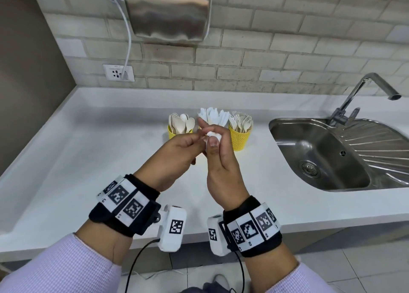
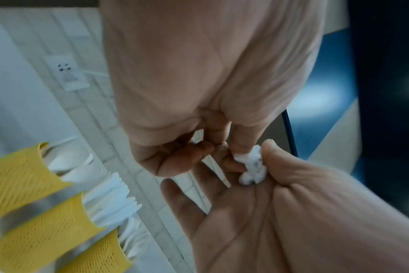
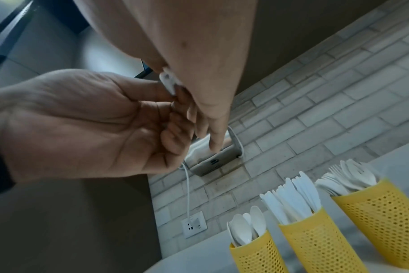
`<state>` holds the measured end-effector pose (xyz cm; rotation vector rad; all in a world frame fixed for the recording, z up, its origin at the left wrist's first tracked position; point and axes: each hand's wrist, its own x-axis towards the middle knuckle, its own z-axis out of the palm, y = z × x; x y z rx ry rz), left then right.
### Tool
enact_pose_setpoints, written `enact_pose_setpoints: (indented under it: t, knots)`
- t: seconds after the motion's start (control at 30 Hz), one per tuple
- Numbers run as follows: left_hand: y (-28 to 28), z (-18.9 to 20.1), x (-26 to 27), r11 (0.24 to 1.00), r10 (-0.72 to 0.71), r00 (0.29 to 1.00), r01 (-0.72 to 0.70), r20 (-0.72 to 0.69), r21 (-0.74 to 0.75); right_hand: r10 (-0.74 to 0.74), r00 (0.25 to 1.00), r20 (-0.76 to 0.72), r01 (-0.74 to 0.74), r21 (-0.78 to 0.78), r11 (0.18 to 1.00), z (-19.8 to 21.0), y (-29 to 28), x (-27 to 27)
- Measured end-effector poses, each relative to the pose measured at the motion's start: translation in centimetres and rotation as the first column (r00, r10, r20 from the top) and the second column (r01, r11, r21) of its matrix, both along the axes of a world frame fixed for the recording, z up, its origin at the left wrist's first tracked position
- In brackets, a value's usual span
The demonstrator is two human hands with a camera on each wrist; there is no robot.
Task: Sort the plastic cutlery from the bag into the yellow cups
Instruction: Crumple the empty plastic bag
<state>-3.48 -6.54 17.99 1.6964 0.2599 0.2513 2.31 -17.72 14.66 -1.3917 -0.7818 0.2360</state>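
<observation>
Three yellow mesh cups stand in a row at the back of the white counter [image 1: 99, 151]. The left cup [image 1: 171, 135] holds spoons, the right cup [image 1: 240, 139] holds forks. My hands hide most of the middle cup; its white knives [image 1: 213, 115] show above them. The same cups appear in the right wrist view as the spoon cup [image 3: 259, 254], knife cup [image 3: 315, 240] and fork cup [image 3: 385, 208]. Both hands meet in the air just in front of the middle cup. My left hand [image 1: 195, 141] and right hand [image 1: 218, 143] both pinch a small crumpled white wad [image 1: 214, 135] [image 2: 252, 166].
A steel sink [image 1: 274, 124] with a tap [image 1: 363, 93] lies to the right in the counter. A steel hand dryer [image 1: 168, 9] hangs on the brick wall above the cups. Its white cable runs down to a wall socket [image 1: 118, 72].
</observation>
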Motion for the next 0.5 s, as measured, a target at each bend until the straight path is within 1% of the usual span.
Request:
enact_pose_setpoints:
  t: [0.07, 0.1, 0.2, 0.27, 0.33, 0.37, 0.43, 0.5]
  knots:
    - [-0.8, 0.0, 0.3, 0.997, -0.022, 1.000, 0.022, 0.007, -0.070, -0.039, 0.999, 0.032, 0.038, 0.046, 0.998, 0.2, -0.4, 0.2]
    - [-1.1, 0.0, 0.5, 0.998, -0.016, 1.000, 0.017, 0.015, -0.058, -0.072, 0.997, 0.039, 0.070, 0.062, 0.996, 0.2, -0.4, 0.4]
    - [-2.4, 0.4, 1.3, 0.999, 0.002, 1.000, -0.003, 0.020, 0.049, -0.179, 0.984, 0.024, 0.177, 0.085, 0.981, 0.0, -0.6, 1.6]
    - [-3.1, 0.3, 1.7, 0.991, -0.004, 0.999, 0.008, -0.033, 0.133, -0.243, 0.970, 0.009, 0.242, 0.068, 0.968, 0.2, -1.1, 2.6]
    - [-3.6, -0.1, 2.1, 0.982, -0.018, 0.996, 0.033, -0.082, 0.186, -0.292, 0.956, -0.042, 0.294, 0.061, 0.954, 0.7, -2.1, 3.7]
    - [-3.7, -0.4, 2.2, 0.975, -0.019, 0.995, 0.040, -0.095, 0.217, -0.323, 0.946, -0.038, 0.325, 0.055, 0.944, 0.8, -2.7, 4.3]
    - [-3.8, -1.2, 2.1, 0.960, -0.002, 0.990, 0.041, -0.140, 0.278, -0.395, 0.916, 0.063, 0.395, 0.017, 0.918, 0.9, -4.0, 5.6]
    - [-3.8, -2.2, 1.6, 0.939, -0.014, 0.980, 0.080, -0.197, 0.335, -0.441, 0.882, 0.165, 0.452, -0.029, 0.892, 0.4, -5.6, 6.9]
